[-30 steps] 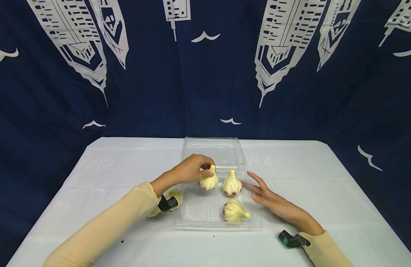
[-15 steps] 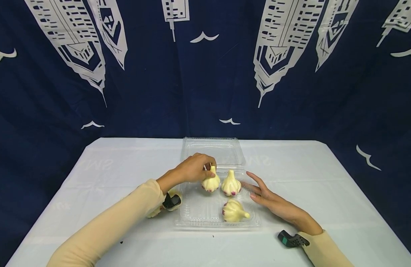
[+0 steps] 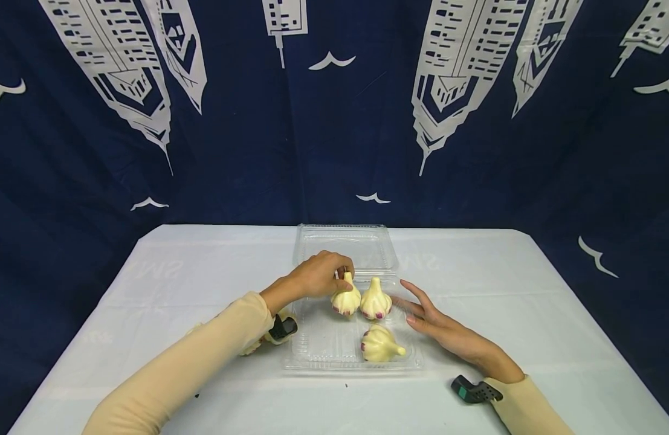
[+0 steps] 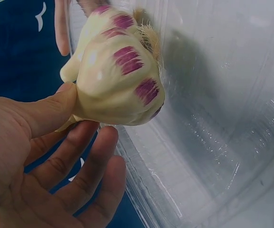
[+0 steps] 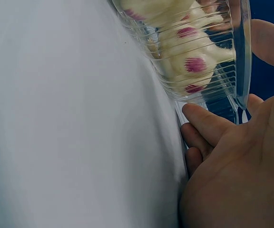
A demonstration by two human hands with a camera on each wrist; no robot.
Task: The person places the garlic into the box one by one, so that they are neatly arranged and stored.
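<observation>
My left hand [image 3: 318,275] pinches a cream garlic bulb [image 3: 346,302] by its neck, thumb on the near side. The left wrist view shows purple streaks on this garlic bulb [image 4: 118,80] and pale roots at its base. It stands in the clear plastic container [image 3: 318,347], right beside a second upright garlic bulb [image 3: 376,299]. A third bulb [image 3: 379,344] lies on its side nearer the front, neck to the right. At the container's right wall, my right hand [image 3: 448,329] has its fingers spread; the right wrist view shows the fingertips [image 5: 194,111] close to that wall.
The container's clear lid [image 3: 345,248] lies folded back behind it. More garlic [image 3: 251,347] is on the white table [image 3: 176,290] left of the container, mostly hidden under my left forearm. A dark blue printed cloth [image 3: 334,133] hangs behind the table.
My left hand has moved a little to the right with its garlic bulb, bringing it against the second upright one. The right hand has stayed in place.
</observation>
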